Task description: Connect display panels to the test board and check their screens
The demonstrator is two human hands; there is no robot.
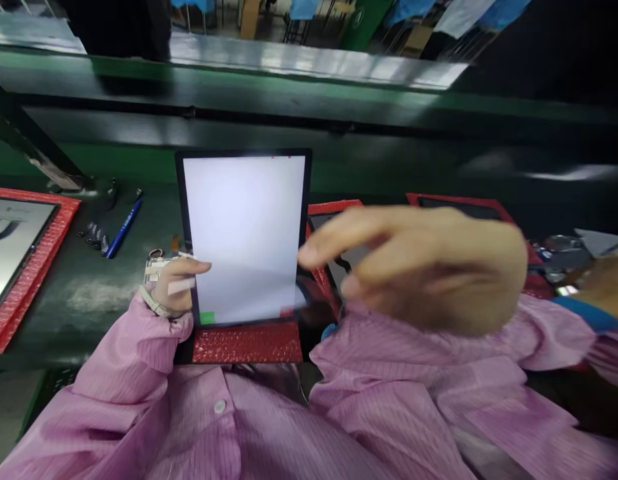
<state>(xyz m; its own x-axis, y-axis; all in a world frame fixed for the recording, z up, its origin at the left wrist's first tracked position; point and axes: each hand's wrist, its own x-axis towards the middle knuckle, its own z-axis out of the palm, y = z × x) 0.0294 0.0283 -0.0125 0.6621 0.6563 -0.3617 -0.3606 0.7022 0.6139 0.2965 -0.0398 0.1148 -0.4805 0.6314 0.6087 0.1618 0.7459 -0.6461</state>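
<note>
A black-framed screen panel point(246, 233) showing a lit white picture stands tilted up in front of me, with a green patch at its lower left and a red one at its lower right. Red bubble wrap point(247, 343) lies under its lower edge. My left hand point(176, 283) grips the panel's left edge, thumb over the front. Beside that hand is a small circuit board point(156, 268). Blurred by motion, my right hand point(419, 267) hovers at the panel's right side, fingers apart and holding nothing visible.
At far left another panel point(13, 233) lies on red wrap, near a blue pen point(123, 227) and small black parts point(96, 233). Wrapped panels point(339, 220) are at the right. A person's hand point(606, 287) with a blue cuff shows at far right. A green ledge runs behind.
</note>
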